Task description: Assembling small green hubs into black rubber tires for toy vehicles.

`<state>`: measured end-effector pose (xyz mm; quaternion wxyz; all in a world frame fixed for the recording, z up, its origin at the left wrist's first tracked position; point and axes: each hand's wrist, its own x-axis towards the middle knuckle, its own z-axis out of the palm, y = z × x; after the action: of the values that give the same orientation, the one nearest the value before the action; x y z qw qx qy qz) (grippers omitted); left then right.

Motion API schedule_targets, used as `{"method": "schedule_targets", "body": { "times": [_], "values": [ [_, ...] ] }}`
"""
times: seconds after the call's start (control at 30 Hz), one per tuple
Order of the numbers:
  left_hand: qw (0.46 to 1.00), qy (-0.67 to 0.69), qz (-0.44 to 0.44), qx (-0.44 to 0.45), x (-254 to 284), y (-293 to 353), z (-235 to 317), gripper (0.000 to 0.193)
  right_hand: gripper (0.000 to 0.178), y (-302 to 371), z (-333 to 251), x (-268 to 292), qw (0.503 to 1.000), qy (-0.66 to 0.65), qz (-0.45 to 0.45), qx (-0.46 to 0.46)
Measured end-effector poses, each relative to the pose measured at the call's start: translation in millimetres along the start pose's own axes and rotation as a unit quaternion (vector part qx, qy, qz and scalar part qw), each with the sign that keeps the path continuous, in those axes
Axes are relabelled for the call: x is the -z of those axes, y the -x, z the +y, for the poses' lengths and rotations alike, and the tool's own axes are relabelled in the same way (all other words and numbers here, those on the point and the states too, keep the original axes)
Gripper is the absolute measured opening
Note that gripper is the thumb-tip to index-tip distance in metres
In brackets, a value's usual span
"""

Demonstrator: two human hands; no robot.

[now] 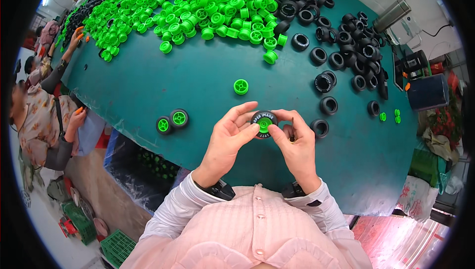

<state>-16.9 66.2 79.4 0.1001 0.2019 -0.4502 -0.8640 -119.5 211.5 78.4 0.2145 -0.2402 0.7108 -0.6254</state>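
Between my two hands, over the near part of the table, is a small black rubber tyre with a green wheel rim in its middle. My left hand grips it from the left, thumb pressed on the green rim. From the other side my right hand holds it too, its thumb also on the rim. A small dark tool shows partly among the right hand's fingers; its kind is hidden. Just beyond my hands lies a loose green rim. Two tyred wheels rest together to the left.
A large heap of green rims covers the table's far side. Black tyres are piled at the far right, with single tyres nearer my right hand. A blue container stands at the right edge. Other people are at the left.
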Motion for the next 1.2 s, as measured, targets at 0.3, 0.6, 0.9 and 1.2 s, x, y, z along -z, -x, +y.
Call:
{"method": "schedule_targets", "body": {
  "times": [0.3, 0.6, 0.9, 1.2],
  "values": [
    [0.976, -0.204, 0.033, -0.067, 6, -5, -14, 0.027, 0.022, -7, -7, -8, 0.996, 0.073, 0.009, 0.046],
    [0.951, -0.294, 0.032, -0.096, 3, -6, -11, 0.023, 0.017, -14, 0, -12, 0.992, 0.117, 0.009, 0.042],
    [0.972, -0.209, -0.004, -0.107, 10, -7, -24, 0.024, 0.018, -9, 3, -11, 0.975, -0.117, 0.003, -0.187],
    [0.989, -0.133, 0.056, -0.012, 25, -8, -13, 0.025, 0.027, 2, -84, 31, 0.897, -0.439, -0.042, 0.013]
  ]
}}
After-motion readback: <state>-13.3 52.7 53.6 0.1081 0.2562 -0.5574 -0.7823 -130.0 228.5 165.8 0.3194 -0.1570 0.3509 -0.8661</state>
